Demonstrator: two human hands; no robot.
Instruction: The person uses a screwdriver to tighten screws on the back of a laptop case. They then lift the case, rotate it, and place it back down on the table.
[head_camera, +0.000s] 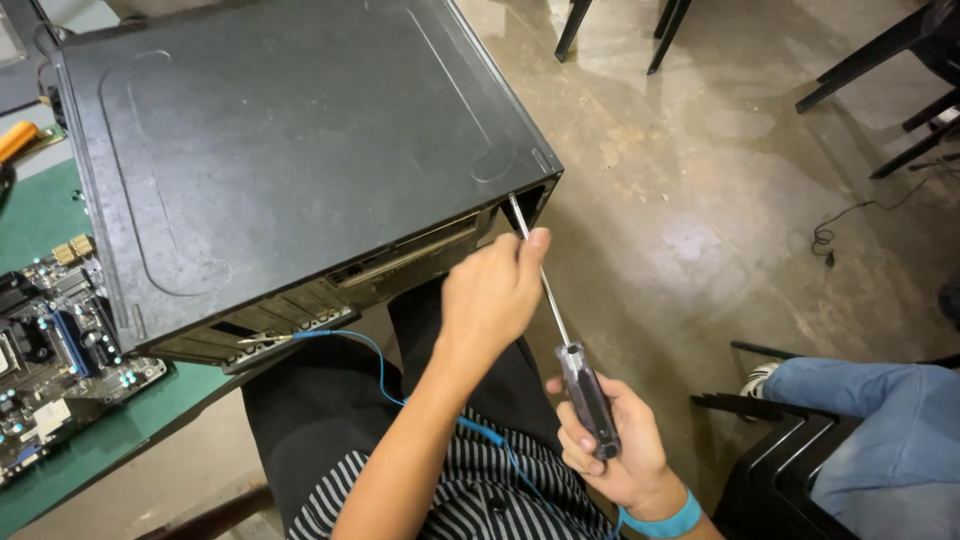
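A black computer case (290, 140) lies on its side on the green mat, its rear panel facing me. My right hand (612, 440) grips the dark clear handle of a long screwdriver (585, 392); its metal shaft runs up to the case's rear top corner. My left hand (493, 295) pinches the shaft near the tip, next to the rear panel. A blue wrist strap sits on my right wrist, and its blue cord (385, 380) runs to a clip on the case's rear slots.
A bare motherboard (50, 370) lies on the green mat (40, 215) at the left. Another person's knee in blue jeans (880, 410) rests by a black chair at the right. Chair legs and a loose cable lie on the concrete floor.
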